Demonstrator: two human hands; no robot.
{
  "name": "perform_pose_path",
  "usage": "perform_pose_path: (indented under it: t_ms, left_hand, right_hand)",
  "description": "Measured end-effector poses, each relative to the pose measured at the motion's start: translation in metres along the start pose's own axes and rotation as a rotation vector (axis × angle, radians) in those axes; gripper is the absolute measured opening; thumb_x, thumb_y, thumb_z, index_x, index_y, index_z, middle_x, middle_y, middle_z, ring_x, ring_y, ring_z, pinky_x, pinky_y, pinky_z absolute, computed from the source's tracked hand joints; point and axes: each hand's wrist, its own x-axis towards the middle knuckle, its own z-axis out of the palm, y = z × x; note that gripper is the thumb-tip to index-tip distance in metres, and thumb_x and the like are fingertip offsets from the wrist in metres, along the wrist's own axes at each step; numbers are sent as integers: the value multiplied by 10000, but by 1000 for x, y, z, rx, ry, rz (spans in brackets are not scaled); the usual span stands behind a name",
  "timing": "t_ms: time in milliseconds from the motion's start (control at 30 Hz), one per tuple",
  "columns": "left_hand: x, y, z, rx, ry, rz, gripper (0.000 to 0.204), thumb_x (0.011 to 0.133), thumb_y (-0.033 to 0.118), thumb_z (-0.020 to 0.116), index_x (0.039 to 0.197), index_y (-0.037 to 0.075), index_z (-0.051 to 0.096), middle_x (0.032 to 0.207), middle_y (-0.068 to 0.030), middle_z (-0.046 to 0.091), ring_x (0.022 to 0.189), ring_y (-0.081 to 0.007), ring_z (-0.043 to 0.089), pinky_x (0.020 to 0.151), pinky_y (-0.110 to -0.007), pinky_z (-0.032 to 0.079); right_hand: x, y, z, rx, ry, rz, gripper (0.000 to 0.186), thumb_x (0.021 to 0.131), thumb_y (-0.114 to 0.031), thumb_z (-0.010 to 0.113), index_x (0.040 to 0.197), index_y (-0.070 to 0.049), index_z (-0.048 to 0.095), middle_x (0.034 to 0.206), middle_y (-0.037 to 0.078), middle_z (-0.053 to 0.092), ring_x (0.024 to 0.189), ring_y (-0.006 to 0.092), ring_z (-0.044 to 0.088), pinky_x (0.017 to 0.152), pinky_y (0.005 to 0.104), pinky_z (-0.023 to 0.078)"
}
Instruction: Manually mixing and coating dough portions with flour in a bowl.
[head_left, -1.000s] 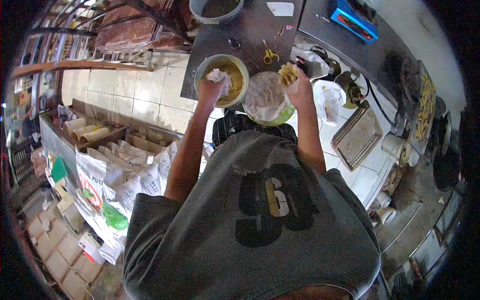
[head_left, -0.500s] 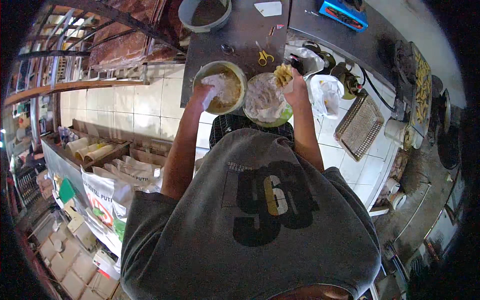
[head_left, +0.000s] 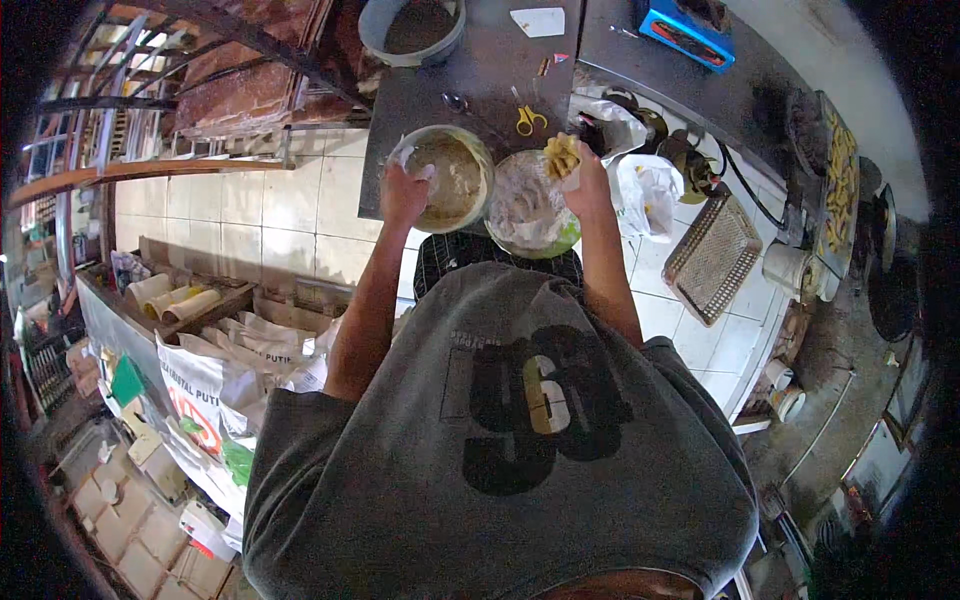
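My left hand (head_left: 405,193) is over the left rim of a round bowl (head_left: 487,190) of beige batter with paler patches. Its whitened fingers are bent together above the batter, and whatever they hold is hidden. Just to the right sits a bowl of white flour (head_left: 528,208), with a green patch on its near side. Above that bowl's far right edge, my right hand (head_left: 589,185) is closed on a cluster of yellow finger-shaped pieces (head_left: 561,155), their kind unclear.
Beyond the bowls lie yellow scissors (head_left: 531,121), a dark spoon (head_left: 455,101) and a grey tub (head_left: 364,27) on the dark table. On the right are a white plastic bag (head_left: 648,195), a perforated basket (head_left: 712,262) and a tray of yellow pieces (head_left: 843,190).
The white mass seen in the left bowl has shrunk to paler patches on the batter. My left hand has shifted slightly. My right hand still holds the yellow cluster, slightly further left.
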Motion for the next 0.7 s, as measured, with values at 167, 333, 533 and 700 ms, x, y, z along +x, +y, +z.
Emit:
perform_pose_path:
  t_ms: [167,333,533,700]
  left_hand:
    - [-28,43,30,-108,-344,-88,437,644,202,667,1026,43,525,963,-141,581,856,-255,572,714,-343,467]
    - [-68,118,66,209,-768,200,547,697,165,585,1202,97,389,1229,-175,375,1066,-360,420,809,-439,421]
    - [-110,82,159,345,-811,329,571,731,174,524,1264,140,322,1308,-209,242,1167,-456,257,915,-546,287]
    - [-103,82,190,-91,-401,93,610,687,101,533,1257,144,321,1286,-275,228,1188,-460,215,920,-538,281]
  right_hand:
    - [-5,-4,-11,-7,21,15,277,845,-279,453,994,-65,545,909,65,577,829,198,554,710,342,459]
    - [-19,-17,-31,-78,67,-12,288,823,-288,495,986,-57,550,935,60,570,851,187,547,745,340,442]
    - [-57,-43,-32,-106,94,-30,280,830,-282,487,998,-64,540,922,47,565,839,165,532,756,302,419]
    - [-56,-59,-51,-162,177,9,276,847,-251,448,1048,-72,506,987,59,554,874,189,538,765,347,440]
